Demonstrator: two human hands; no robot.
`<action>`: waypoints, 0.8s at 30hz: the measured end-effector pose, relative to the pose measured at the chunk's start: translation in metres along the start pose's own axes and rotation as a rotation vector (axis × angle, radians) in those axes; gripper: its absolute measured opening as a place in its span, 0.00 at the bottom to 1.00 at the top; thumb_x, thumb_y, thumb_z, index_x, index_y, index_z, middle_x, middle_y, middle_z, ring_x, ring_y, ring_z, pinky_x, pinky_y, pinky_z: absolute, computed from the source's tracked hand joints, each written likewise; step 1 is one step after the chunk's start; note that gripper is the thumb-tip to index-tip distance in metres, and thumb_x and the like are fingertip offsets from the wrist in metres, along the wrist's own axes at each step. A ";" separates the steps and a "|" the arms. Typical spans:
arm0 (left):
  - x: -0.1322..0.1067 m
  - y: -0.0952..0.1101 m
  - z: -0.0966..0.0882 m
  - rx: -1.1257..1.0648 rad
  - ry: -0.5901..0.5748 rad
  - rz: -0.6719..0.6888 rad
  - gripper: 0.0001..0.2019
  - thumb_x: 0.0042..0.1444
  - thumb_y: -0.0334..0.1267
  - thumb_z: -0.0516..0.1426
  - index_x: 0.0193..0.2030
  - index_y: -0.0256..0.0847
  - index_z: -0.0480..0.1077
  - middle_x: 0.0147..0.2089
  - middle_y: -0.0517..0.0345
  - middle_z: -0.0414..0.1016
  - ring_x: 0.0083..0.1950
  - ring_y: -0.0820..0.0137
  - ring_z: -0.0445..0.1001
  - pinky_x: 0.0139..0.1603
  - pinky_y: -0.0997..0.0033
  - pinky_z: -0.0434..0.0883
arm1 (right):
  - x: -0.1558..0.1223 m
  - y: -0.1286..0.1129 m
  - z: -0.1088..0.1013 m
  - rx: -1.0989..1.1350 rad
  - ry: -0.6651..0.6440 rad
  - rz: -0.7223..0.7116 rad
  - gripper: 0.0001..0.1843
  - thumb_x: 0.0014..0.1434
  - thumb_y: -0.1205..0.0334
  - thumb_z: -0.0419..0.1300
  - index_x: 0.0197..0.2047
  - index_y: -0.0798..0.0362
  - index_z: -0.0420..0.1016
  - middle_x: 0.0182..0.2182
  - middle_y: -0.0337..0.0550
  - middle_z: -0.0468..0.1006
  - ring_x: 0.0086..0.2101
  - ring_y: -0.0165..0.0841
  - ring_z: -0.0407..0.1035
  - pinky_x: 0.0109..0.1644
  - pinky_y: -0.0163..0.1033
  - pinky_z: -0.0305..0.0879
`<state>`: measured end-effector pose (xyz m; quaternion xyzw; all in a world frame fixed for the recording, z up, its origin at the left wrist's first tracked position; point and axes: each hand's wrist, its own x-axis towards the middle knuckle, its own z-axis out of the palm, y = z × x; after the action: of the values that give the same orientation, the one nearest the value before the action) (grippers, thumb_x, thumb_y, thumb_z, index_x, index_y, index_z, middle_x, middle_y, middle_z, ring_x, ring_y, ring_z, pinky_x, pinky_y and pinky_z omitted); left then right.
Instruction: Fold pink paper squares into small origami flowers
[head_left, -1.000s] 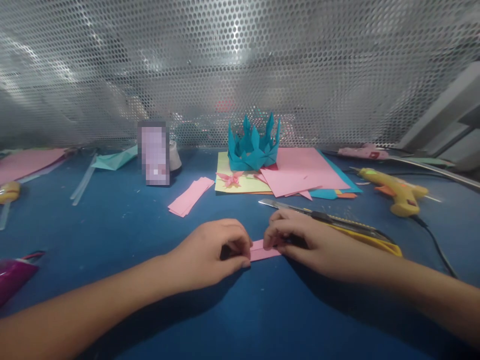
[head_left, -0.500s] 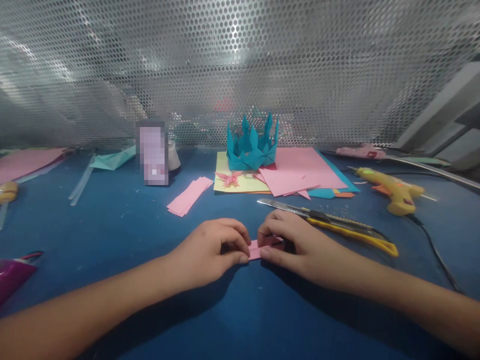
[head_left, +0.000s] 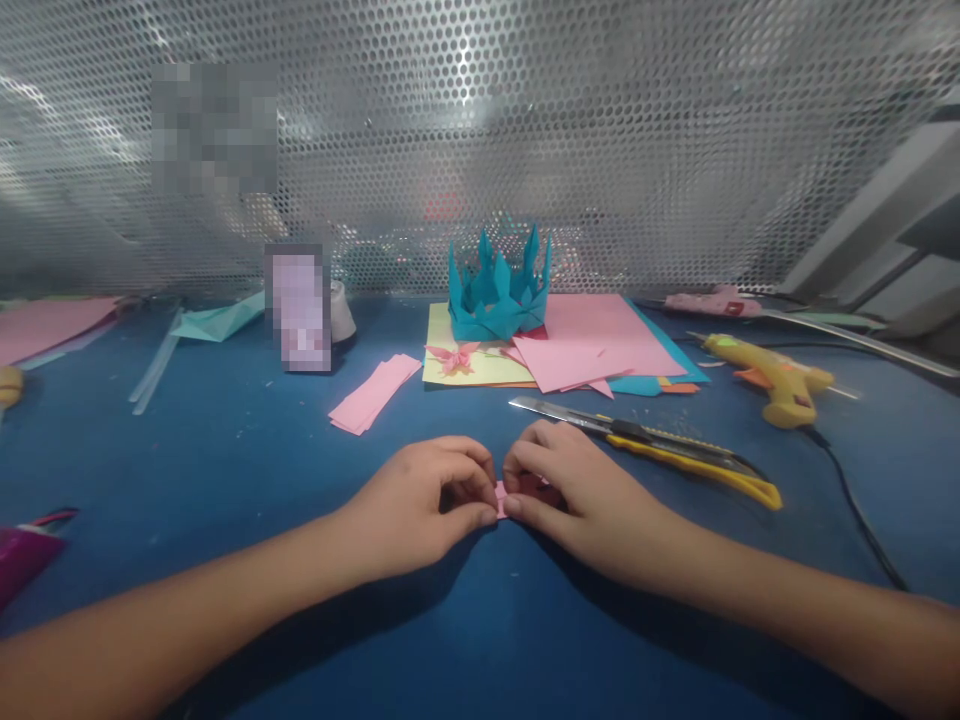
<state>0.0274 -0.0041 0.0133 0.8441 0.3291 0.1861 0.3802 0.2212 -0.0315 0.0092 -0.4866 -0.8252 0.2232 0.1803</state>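
A small folded strip of pink paper (head_left: 502,498) lies low over the blue table, mostly hidden by my fingers. My left hand (head_left: 431,495) pinches its left end between thumb and curled fingers. On the other end, my right hand (head_left: 559,490) is closed the same way, its fingertips almost meeting those of the left. Just beyond the right hand rests a yellow utility knife (head_left: 660,448) with its blade out. Up and left of my hands is a small stack of pink paper strips (head_left: 375,393).
A blue paper crown (head_left: 499,295) stands on coloured sheets (head_left: 637,335), near a pink paper flower (head_left: 454,358). At right lies a yellow glue gun (head_left: 780,380) with a cord. A blurred-out upright object (head_left: 301,310) stands at left. Perforated metal (head_left: 600,130) closes off the back.
My right hand has slid left along the pink strip toward my left hand, so less of the paper shows. The whole view has shifted slightly.
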 end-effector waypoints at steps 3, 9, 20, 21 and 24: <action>0.000 0.001 0.001 0.011 0.009 -0.002 0.03 0.53 0.29 0.58 0.29 0.37 0.71 0.38 0.58 0.72 0.35 0.74 0.71 0.37 0.75 0.68 | 0.002 -0.001 0.000 -0.026 0.002 -0.002 0.05 0.59 0.66 0.57 0.30 0.52 0.67 0.32 0.41 0.66 0.35 0.35 0.60 0.38 0.40 0.56; 0.001 0.000 0.000 -0.028 -0.005 -0.038 0.04 0.53 0.28 0.58 0.30 0.38 0.72 0.38 0.59 0.72 0.36 0.75 0.71 0.37 0.76 0.68 | 0.006 0.000 0.000 -0.062 -0.024 0.006 0.07 0.59 0.67 0.56 0.29 0.52 0.65 0.32 0.41 0.66 0.35 0.36 0.59 0.38 0.40 0.56; -0.006 0.000 -0.011 0.148 -0.105 0.148 0.08 0.55 0.26 0.53 0.31 0.36 0.73 0.42 0.54 0.74 0.41 0.72 0.73 0.43 0.73 0.69 | 0.005 0.003 -0.001 0.024 -0.045 -0.014 0.05 0.55 0.72 0.58 0.30 0.53 0.67 0.32 0.41 0.66 0.35 0.34 0.60 0.38 0.39 0.56; -0.008 0.002 -0.013 0.175 -0.138 0.185 0.08 0.55 0.26 0.53 0.31 0.36 0.73 0.43 0.52 0.74 0.42 0.71 0.73 0.45 0.72 0.69 | 0.005 0.003 -0.001 0.026 -0.042 -0.017 0.05 0.55 0.71 0.58 0.30 0.54 0.67 0.32 0.41 0.66 0.35 0.34 0.60 0.38 0.39 0.56; -0.013 0.006 -0.020 0.219 -0.171 0.232 0.09 0.52 0.23 0.52 0.31 0.35 0.72 0.45 0.50 0.74 0.43 0.69 0.74 0.45 0.72 0.70 | 0.005 0.002 -0.002 0.029 -0.034 -0.016 0.06 0.55 0.71 0.59 0.29 0.53 0.67 0.31 0.41 0.67 0.35 0.34 0.60 0.38 0.38 0.56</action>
<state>0.0089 -0.0060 0.0301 0.9256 0.2142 0.1191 0.2885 0.2216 -0.0256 0.0097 -0.4734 -0.8287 0.2417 0.1753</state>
